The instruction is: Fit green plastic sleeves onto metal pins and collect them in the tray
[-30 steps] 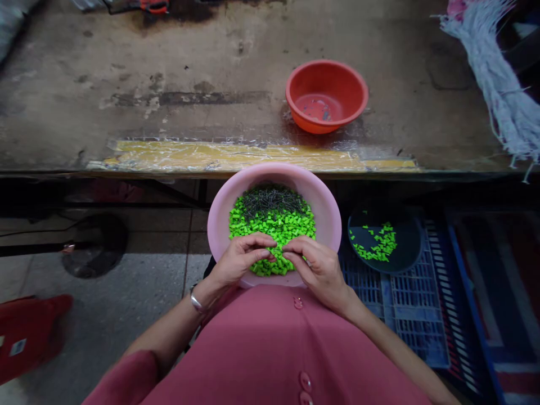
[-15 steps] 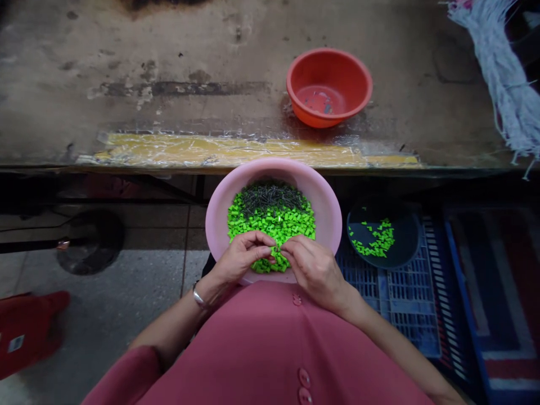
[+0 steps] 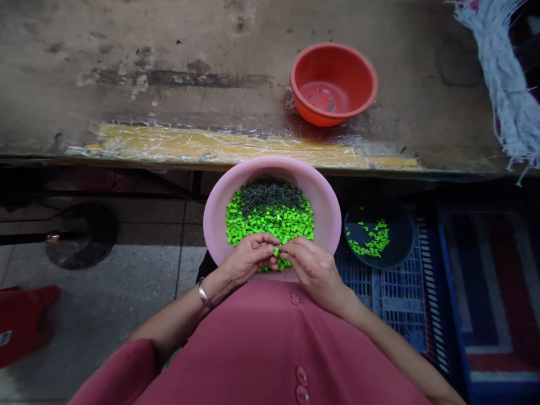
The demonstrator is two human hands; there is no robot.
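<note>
A pink basin (image 3: 217,225) sits at my lap, holding many small bright green plastic pieces (image 3: 253,225) with a heap of dark thin metal parts (image 3: 272,196), perhaps small springs or screws, at its far side. Over the basin's near side, my left hand (image 3: 253,256) is closed in a pinch, with a green piece (image 3: 276,251) at its fingertips. My right hand (image 3: 314,267) meets it from the right, thumb and fingers pinched together. Whatever lies between the right fingertips is too small to make out.
An orange-red bowl (image 3: 333,81) stands on the worn table (image 3: 189,101). To the right, a dark round dish (image 3: 399,242) with more green pieces rests on a blue plastic crate (image 3: 400,304). White strings (image 3: 502,84) hang at the table's right. A red object (image 3: 25,323) is at lower left.
The view has shifted slightly. Both hands stay together over the basin, and a green piece now shows more clearly at the left fingertips.
</note>
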